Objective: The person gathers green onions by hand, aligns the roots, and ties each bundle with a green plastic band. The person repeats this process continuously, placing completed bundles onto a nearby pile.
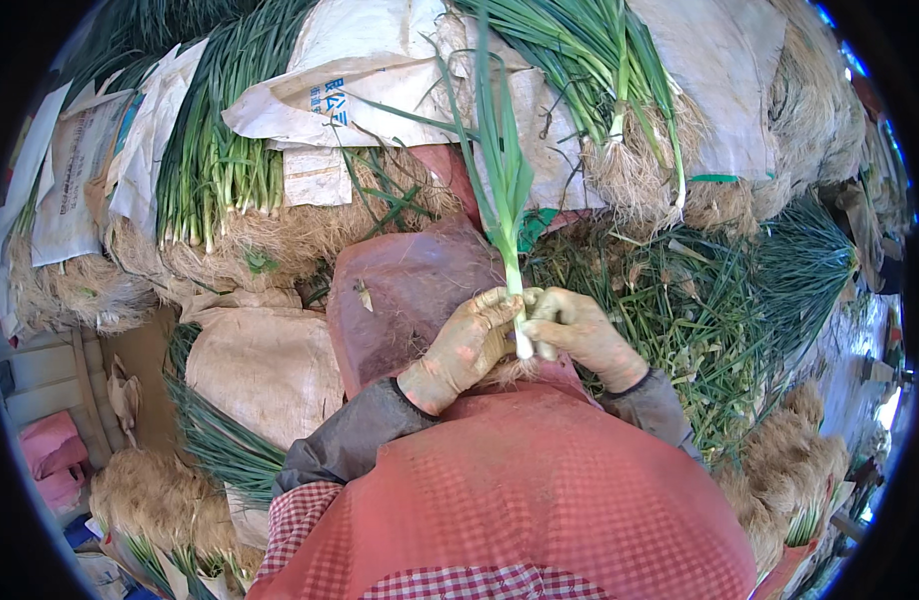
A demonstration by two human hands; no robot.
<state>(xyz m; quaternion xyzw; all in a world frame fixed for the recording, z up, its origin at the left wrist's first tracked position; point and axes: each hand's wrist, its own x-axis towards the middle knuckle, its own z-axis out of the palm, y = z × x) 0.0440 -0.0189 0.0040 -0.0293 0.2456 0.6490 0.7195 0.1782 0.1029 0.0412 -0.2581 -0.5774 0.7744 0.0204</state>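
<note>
Held upright in front of my chest is a single leek-like green onion (510,259), with green leaves fanning upward and a white base at the bottom. My left hand (467,341), in a soiled pale glove, is closed around its stem. Against the right side of the white base are the fingers of my right hand (579,334), gloved the same way; they pinch at the stalk. Tan roots (510,371) hang below the base, just over my red apron (549,457). The fingers hide part of the stem.
Beyond my hands lie a loose bunch of green onions (621,112) and a neat row of them (227,180) on white woven sacks (369,97). To the right spreads a heap of trimmed leaves (677,322). Root-end bundles (152,495) stand at lower left, near a tan sack (264,375).
</note>
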